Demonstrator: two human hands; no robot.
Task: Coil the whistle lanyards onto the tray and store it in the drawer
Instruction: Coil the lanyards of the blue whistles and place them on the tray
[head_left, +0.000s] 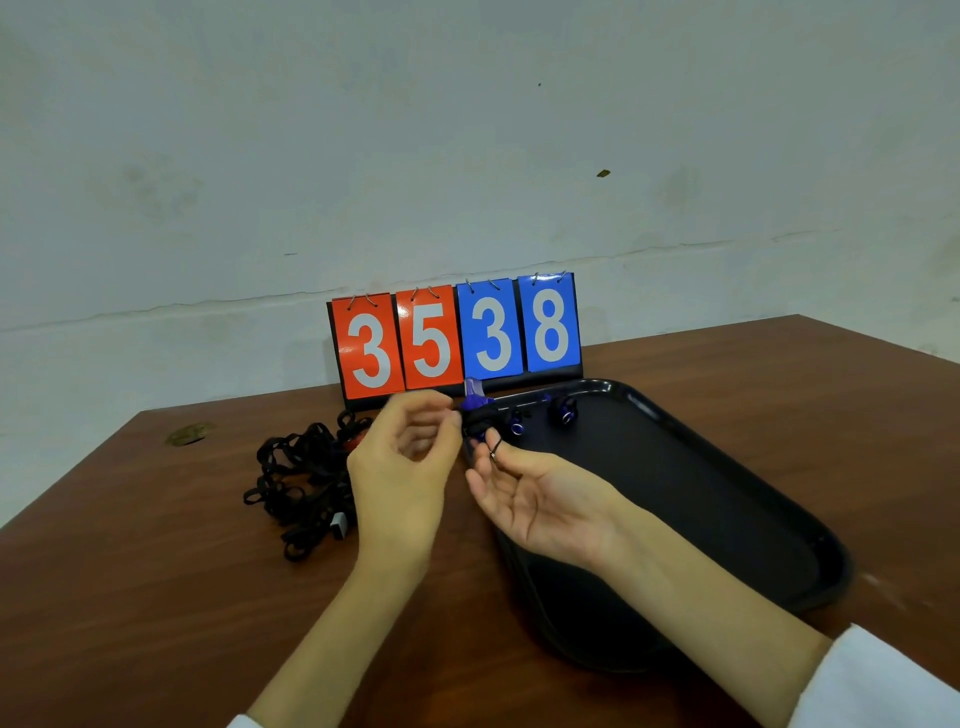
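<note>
A blue whistle (474, 399) with a black lanyard wound around it is held between both hands just above the left rim of the black tray (727, 499). My left hand (402, 467) pinches the coil from the left. My right hand (530, 493), palm up, holds the lanyard's end with its metal ring (493, 451) between thumb and forefinger. Two coiled blue whistles (563, 413) (517, 423) lie at the tray's far end. A tangle of black lanyards (301, 483) with a red whistle (353, 441) and a grey one (338, 525) lies on the table to the left.
A flip scoreboard (457, 335) reading 35 and 38 stands at the back of the brown wooden table (156, 597), against a pale wall. A small round brass fitting (189, 434) is set in the tabletop at the far left. No drawer is in view.
</note>
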